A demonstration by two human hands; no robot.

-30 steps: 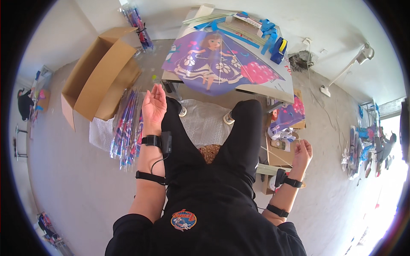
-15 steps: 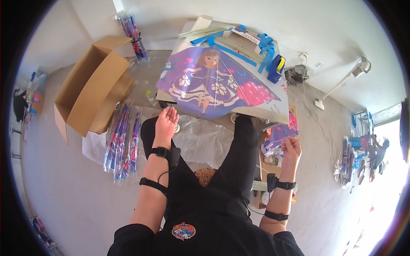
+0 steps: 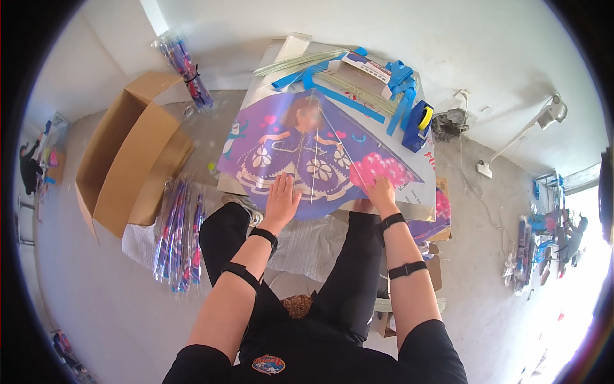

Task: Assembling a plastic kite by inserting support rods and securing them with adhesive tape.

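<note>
A purple kite [image 3: 256,144], printed with a figure in a purple and white dress and with pink blossoms, is spread on the table [image 3: 422,198]. Thin pale rods lie across it; one slants toward my right hand [image 3: 382,194]. That hand is on the kite's right part, over the pink print, its fingers bent and drawn together at the rod's lower end. What it pinches, if anything, is hidden. My left hand [image 3: 282,200] rests flat on the kite's near edge, at the hem of the printed dress, fingers stretched out and holding nothing.
Beyond the kite lie thin sticks [image 3: 300,62], blue ribbon [image 3: 401,75] and a blue tape dispenser [image 3: 417,126] with yellow tape. On the left are an open cardboard box [image 3: 131,163] and bagged purple bundles [image 3: 178,233]. A white lamp [image 3: 551,112] stands at right.
Both hands have come onto the kite: the left from the table's front edge, the right from beside the table, moving left and up. The view has shifted slightly.
</note>
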